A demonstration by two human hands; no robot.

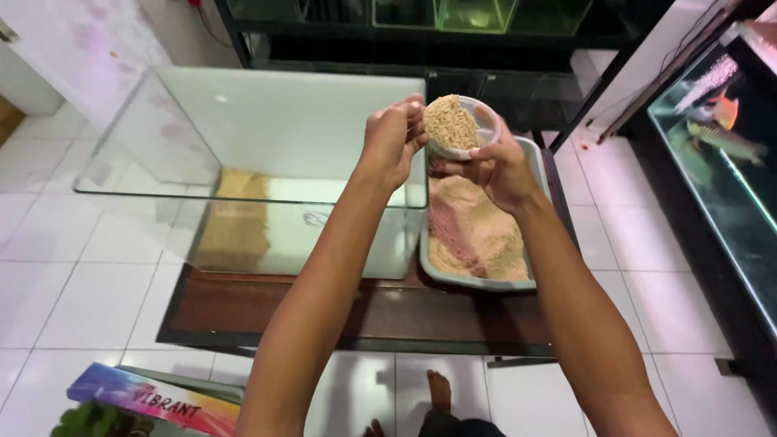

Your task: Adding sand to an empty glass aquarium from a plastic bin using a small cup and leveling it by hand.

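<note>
A colourful box is lying on the white floor tiles nearest the person's feet; beyond it a dark low table is carrying a glass tank and a grey tray of tan sand; above the tray's near-left corner both hands are holding a small round cup heaped with sand; the left hand is curling its fingers against the cup's left rim; the right hand is cupping it from below and the right, fingers closed around it; farther right, a fish tank is glowing.
</note>
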